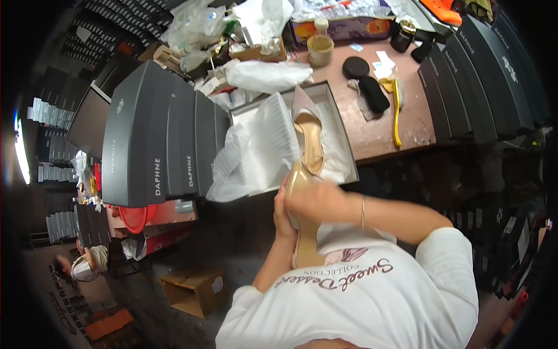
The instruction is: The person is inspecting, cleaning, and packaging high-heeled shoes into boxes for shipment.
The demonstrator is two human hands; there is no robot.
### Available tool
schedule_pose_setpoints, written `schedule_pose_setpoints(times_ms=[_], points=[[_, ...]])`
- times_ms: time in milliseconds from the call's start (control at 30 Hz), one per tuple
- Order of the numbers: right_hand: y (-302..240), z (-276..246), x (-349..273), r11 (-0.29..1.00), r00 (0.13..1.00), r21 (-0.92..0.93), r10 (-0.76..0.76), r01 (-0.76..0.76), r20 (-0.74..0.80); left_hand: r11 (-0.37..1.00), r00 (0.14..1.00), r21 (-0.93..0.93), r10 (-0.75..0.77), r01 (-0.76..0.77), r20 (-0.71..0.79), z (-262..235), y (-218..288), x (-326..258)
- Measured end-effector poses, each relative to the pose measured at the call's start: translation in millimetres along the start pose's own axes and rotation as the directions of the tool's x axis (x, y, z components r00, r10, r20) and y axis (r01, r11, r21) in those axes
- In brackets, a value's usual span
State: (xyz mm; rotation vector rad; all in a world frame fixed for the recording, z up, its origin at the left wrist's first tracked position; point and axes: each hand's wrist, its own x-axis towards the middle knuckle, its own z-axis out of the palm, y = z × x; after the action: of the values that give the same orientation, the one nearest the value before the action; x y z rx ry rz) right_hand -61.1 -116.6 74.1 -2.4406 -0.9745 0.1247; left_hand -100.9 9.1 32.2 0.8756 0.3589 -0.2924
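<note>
My left hand (pixel 283 212) is closed round the side of a pointed shoe (pixel 308 241), whose tan sole faces me. The shoe's toe points away, and its rear end is close to my white shirt. Across the sole lies my right hand (pixel 317 202), smeared by motion, so its fingers do not show clearly. Just beyond, a matching pointed shoe (pixel 314 144) with a glittery pink toe and a tan insole rests in an open shoebox (pixel 342 125). White tissue and a ribbed white sheet (pixel 264 136) fill the box's left side.
Dark shoeboxes (pixel 133 139) stand in a row left of the open box, and more (pixel 482 75) at the right. On the table are a yellow-handled brush (pixel 397 116), a black pad (pixel 373 96), a jar (pixel 320 49) and plastic bags. A cardboard box (pixel 195 291) is on the floor.
</note>
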Motion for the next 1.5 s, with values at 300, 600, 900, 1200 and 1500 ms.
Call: schedule_pose_setpoints(times_ms=[300,600,900,1200,1500], points=[[18.7,12.8,-24.9,0.985,0.998,-0.161,0.065,-0.066,-0.014,0.984,0.988,-0.127,-0.115,0.128,0.105,-26.5,-21.5,12.6],[19.6,6.2,-40.8,0.990,0.973,-0.085,-0.128,0.114,-0.190,0.955,0.973,-0.239,-0.131,0.175,0.190,-45.1,-39.6,22.4],[12.8,4.2,0.5,0.987,0.989,-0.138,-0.097,0.081,-0.113,0.990,0.990,-0.127,-0.043,0.060,0.136,-31.0,-23.9,17.4],[15.2,39.5,0.6,0.939,0.869,-0.267,-0.311,0.218,-0.384,0.995,0.991,-0.059,-0.070,0.077,0.111,-19.7,-11.3,8.7],[16.2,24.2,-2.8,0.995,0.988,-0.079,-0.070,0.059,-0.140,0.997,0.997,-0.027,-0.075,0.076,0.022,-23.6,-17.5,14.8]])
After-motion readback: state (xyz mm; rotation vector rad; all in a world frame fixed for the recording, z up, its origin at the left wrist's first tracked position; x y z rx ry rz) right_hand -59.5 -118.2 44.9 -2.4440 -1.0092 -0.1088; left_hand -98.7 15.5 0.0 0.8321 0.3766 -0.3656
